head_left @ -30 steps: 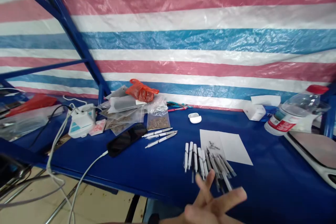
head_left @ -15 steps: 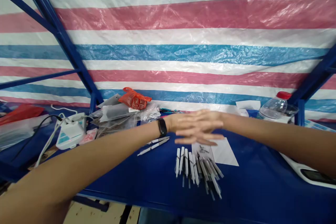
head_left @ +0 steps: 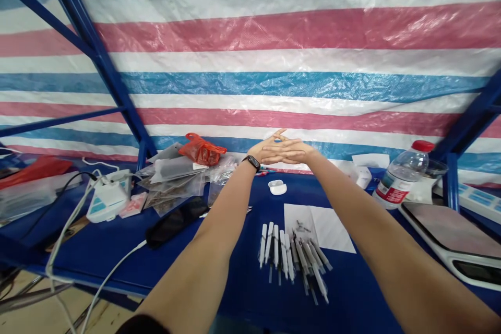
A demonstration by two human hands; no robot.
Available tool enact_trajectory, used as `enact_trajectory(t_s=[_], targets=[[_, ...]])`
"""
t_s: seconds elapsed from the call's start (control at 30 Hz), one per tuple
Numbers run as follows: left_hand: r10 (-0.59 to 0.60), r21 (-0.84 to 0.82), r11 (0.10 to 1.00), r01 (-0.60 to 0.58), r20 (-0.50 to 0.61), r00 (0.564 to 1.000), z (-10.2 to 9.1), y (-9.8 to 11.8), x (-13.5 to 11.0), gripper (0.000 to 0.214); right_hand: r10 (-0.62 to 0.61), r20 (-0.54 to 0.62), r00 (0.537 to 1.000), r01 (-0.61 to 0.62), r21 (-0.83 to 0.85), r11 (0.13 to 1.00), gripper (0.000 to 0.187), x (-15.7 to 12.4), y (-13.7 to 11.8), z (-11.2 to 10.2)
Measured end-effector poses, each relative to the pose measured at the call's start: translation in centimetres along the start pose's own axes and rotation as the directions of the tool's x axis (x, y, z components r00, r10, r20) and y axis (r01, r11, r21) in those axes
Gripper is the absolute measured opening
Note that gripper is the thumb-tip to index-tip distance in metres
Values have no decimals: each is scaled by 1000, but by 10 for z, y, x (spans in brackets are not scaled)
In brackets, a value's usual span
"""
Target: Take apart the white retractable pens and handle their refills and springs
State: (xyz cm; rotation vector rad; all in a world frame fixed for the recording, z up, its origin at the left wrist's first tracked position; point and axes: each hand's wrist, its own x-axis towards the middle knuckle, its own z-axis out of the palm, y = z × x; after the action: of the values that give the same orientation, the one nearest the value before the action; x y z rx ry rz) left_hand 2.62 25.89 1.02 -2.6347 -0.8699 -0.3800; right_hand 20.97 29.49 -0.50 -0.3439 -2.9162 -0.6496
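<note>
My left hand (head_left: 263, 148), with a black band (head_left: 252, 162) at its wrist, is stretched far forward over the back of the table. My right hand (head_left: 299, 151) meets it there, and their straightened fingers cross over each other. No object shows in either hand. Beneath them lies an open white earbud case (head_left: 277, 188). Nearer to me, between my forearms, are a row of white pens (head_left: 276, 245) and a fanned pile of grey pens (head_left: 309, 255) in clear sleeves. The pens partly overlap white paper (head_left: 332, 227) with small dark pieces on it.
On the left are a phone (head_left: 178, 222) on a cable, a white power strip (head_left: 107, 201), plastic packets (head_left: 172, 177) and a red bag (head_left: 201, 150). A water bottle (head_left: 403, 175) and scale (head_left: 454, 229) stand right. Striped sheeting (head_left: 293, 83) hangs behind.
Both arms have straightened and moved forward, taking the crossed hands up and away from above the pens. The earbud case, phone and more of the scale now show.
</note>
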Motion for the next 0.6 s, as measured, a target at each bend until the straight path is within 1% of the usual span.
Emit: enact_trajectory(t_s=[0.07, 0.13, 0.2, 0.27, 0.37, 0.43, 0.53, 0.6], targets=[[74, 38, 996, -77, 60, 995, 3, -1, 3, 52, -18, 24, 1000, 19, -55, 998, 56, 2, 1, 2], [158, 145, 973, -177, 134, 978, 3, -2, 9, 63, -17, 28, 999, 20, -113, 993, 60, 2, 6, 4], [223, 302, 911, -280, 208, 952, 2, -2, 16, 74, -20, 32, 999, 25, -195, 980, 65, -2, 13, 4], [250, 418, 845, -334, 242, 937, 2, -2, 22, 79, -22, 35, 999, 30, -264, 964, 67, -6, 19, 4], [271, 503, 786, -361, 244, 931, 7, -2, 28, 82, -43, 22, 999, 48, -294, 955, 68, -13, 21, 2], [279, 522, 771, -365, 239, 930, 12, -1, 30, 80, -64, 15, 998, 66, -296, 953, 68, -16, 19, 2], [271, 502, 796, -338, 204, 941, 17, 2, 32, 75, -66, 8, 998, 66, -281, 957, 68, -20, 17, 2], [258, 478, 822, -310, 174, 950, 16, 3, 32, 75, -55, 1, 998, 53, -267, 962, 67, -20, 18, 2]])
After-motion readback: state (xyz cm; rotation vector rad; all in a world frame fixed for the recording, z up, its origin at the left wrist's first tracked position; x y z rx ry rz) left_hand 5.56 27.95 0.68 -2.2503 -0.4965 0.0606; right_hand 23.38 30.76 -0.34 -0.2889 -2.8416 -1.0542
